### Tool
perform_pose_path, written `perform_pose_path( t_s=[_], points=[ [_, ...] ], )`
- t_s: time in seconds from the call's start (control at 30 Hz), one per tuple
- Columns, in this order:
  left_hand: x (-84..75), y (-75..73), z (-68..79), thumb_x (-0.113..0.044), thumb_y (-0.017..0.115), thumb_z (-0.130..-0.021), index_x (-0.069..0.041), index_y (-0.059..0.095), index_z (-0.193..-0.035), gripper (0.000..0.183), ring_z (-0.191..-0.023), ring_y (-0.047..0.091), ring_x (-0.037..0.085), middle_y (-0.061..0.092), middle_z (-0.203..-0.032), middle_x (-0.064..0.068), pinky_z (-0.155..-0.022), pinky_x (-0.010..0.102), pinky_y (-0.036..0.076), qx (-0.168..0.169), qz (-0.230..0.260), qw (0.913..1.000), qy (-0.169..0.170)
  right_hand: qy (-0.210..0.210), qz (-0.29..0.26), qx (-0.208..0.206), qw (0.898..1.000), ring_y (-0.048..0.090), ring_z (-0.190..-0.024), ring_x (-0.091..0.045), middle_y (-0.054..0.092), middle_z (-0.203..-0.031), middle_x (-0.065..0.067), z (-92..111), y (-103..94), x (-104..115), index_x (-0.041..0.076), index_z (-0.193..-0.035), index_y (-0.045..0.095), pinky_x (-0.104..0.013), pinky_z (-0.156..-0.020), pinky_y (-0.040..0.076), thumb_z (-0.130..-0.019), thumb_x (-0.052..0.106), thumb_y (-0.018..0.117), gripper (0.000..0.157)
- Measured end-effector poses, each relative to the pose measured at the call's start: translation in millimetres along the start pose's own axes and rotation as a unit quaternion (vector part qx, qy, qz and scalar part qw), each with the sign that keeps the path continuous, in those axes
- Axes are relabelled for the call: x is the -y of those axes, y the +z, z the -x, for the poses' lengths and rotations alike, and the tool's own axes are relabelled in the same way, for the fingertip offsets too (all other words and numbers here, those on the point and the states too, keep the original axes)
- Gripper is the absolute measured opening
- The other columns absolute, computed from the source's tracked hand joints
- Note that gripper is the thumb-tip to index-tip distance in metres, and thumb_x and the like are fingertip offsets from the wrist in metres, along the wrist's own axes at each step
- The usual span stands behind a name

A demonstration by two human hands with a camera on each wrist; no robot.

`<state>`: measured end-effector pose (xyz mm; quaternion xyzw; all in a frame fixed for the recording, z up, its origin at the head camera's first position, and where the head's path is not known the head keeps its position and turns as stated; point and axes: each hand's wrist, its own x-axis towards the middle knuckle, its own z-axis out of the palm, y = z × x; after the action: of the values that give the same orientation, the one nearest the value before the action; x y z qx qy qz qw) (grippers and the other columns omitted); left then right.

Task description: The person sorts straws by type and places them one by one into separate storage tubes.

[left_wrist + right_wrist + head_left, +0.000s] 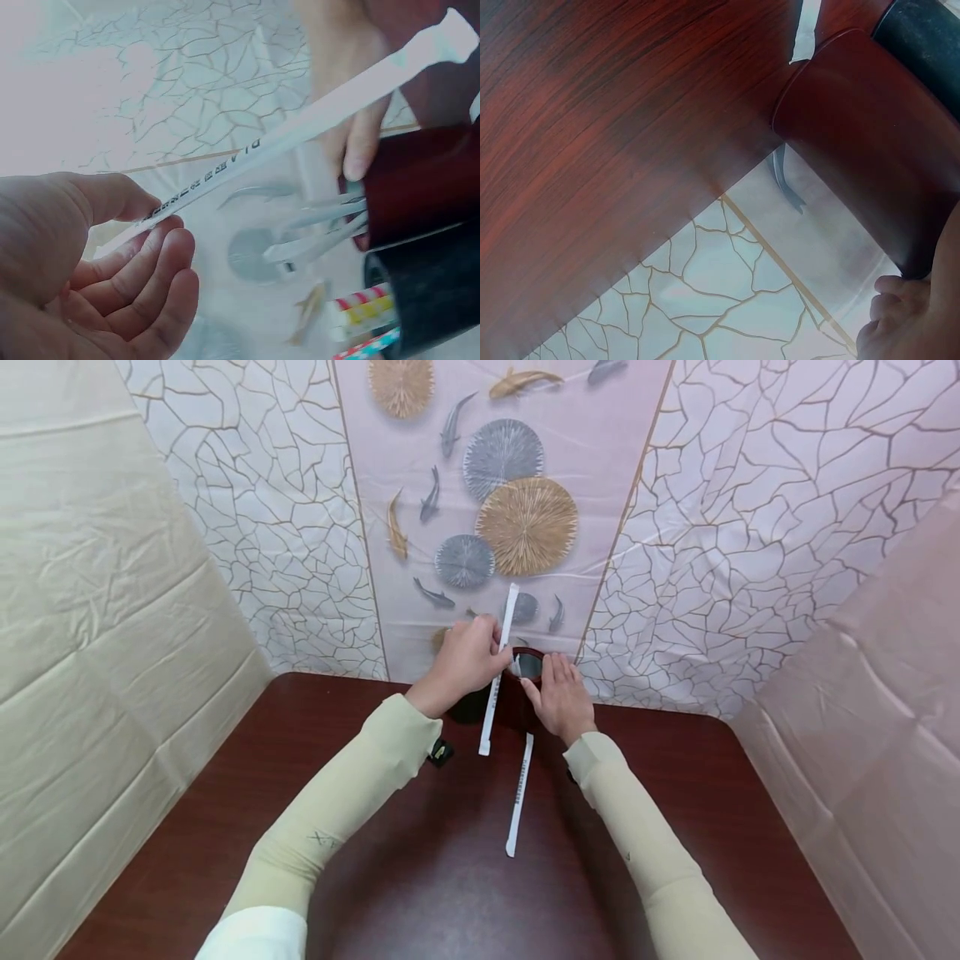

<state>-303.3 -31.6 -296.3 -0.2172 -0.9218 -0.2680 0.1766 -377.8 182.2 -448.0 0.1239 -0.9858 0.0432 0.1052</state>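
My left hand (468, 656) pinches a white paper-wrapped straw (491, 714) between thumb and fingertips. The straw slants in front of a red-brown cup (420, 187), and dark print shows on its wrapper. With its fingers fairly straight, my right hand (564, 697) rests against the cup's right side near the rim. Several white wrapped pieces (322, 214) stick out of this cup in the left wrist view. Beside it is a black cup (439, 289) containing colourful striped straws (364, 313). In the right wrist view, curled fingertips (889, 307) appear by the cup's rim.
Another white wrapped straw (519, 797) lies on the dark red wooden table (480, 893), nearer to me than the cups. A small black object (440, 752) sits by my left forearm. Patterned cloth (465, 468) hangs directly behind the table's back edge.
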Motion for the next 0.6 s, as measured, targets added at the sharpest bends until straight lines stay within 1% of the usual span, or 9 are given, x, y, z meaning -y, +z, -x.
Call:
perform_pose_path(
  t_s=[0.07, 0.13, 0.2, 0.3, 0.37, 0.5, 0.6],
  points=[
    [-4.4, -5.3, -4.8, -0.017, 0.069, -0.096, -0.008, 0.065, -0.087, 0.014, -0.071, 0.067, 0.020, 0.071, -0.075, 0.003, -0.064, 0.032, 0.051, -0.011, 0.003, 0.9999, -0.005, 0.000, -0.002, 0.000, 1.000, 0.017, -0.165, -0.038, 0.024, -0.173, -0.026, 0.1, -0.2, -0.1, -0.005, -0.166, 0.018, -0.050, -0.135, 0.014, -0.114, 0.057, 0.021, 0.082],
    [-8.3, -10.8, -9.7, -0.016, 0.069, -0.096, -0.008, 0.064, -0.086, 0.013, -0.071, 0.065, 0.020, 0.069, -0.074, 0.002, -0.063, 0.032, 0.050, -0.026, 0.005, 0.9996, -0.005, -0.003, -0.001, -0.003, 1.000, 0.018, -0.164, -0.039, 0.024, -0.173, -0.027, -0.1, -0.2, 0.0, -0.006, -0.166, 0.019, -0.050, -0.135, 0.016, -0.114, 0.056, 0.022, 0.081],
    [-11.4, -15.2, -14.7, -0.015, 0.069, -0.095, -0.008, 0.064, -0.087, 0.012, -0.072, 0.065, 0.020, 0.070, -0.075, 0.002, -0.066, 0.033, 0.051, -0.045, 0.011, 0.9989, 0.002, -0.003, -0.006, -0.004, 1.000, 0.018, -0.164, -0.039, 0.024, -0.173, -0.027, 0.0, -0.5, 0.0, -0.006, -0.166, 0.019, -0.051, -0.135, 0.016, -0.114, 0.056, 0.023, 0.081],
    [-13.9, -19.6, -22.4, -0.015, 0.070, -0.096, -0.006, 0.068, -0.091, 0.011, -0.075, 0.070, 0.021, 0.075, -0.079, 0.005, -0.074, 0.035, 0.055, -0.082, 0.026, 0.9959, 0.026, -0.003, -0.011, -0.005, 1.000, 0.018, -0.164, -0.039, 0.024, -0.173, -0.027, -0.1, -1.1, -0.3, -0.006, -0.166, 0.019, -0.051, -0.135, 0.016, -0.114, 0.056, 0.023, 0.081],
    [-13.8, -20.4, -26.4, -0.015, 0.071, -0.097, -0.003, 0.070, -0.095, 0.012, -0.077, 0.073, 0.021, 0.077, -0.082, 0.006, -0.076, 0.034, 0.058, -0.106, 0.047, 0.9925, 0.037, 0.000, -0.014, -0.002, 1.000, 0.016, -0.165, -0.039, 0.022, -0.174, -0.027, 0.1, -1.2, -0.6, -0.006, -0.166, 0.018, -0.051, -0.135, 0.015, -0.114, 0.056, 0.022, 0.082],
    [-11.4, -19.6, -30.8, -0.014, 0.072, -0.097, -0.002, 0.070, -0.098, 0.013, -0.077, 0.076, 0.019, 0.079, -0.084, 0.008, -0.077, 0.032, 0.060, -0.149, 0.088, 0.9839, 0.044, 0.001, -0.012, 0.002, 1.000, 0.016, -0.165, -0.039, 0.021, -0.174, -0.027, 0.2, -0.6, -0.2, -0.006, -0.166, 0.017, -0.050, -0.135, 0.013, -0.114, 0.057, 0.022, 0.082],
    [-9.0, -18.4, -33.4, -0.015, 0.073, -0.097, -0.002, 0.068, -0.096, 0.015, -0.079, 0.077, 0.020, 0.079, -0.085, 0.009, -0.079, 0.033, 0.060, -0.182, 0.100, 0.9769, 0.050, 0.002, -0.012, 0.003, 1.000, 0.015, -0.165, -0.038, 0.021, -0.174, -0.026, 0.8, -0.6, 0.3, -0.006, -0.166, 0.017, -0.050, -0.136, 0.013, -0.114, 0.057, 0.022, 0.082]
  ],
)
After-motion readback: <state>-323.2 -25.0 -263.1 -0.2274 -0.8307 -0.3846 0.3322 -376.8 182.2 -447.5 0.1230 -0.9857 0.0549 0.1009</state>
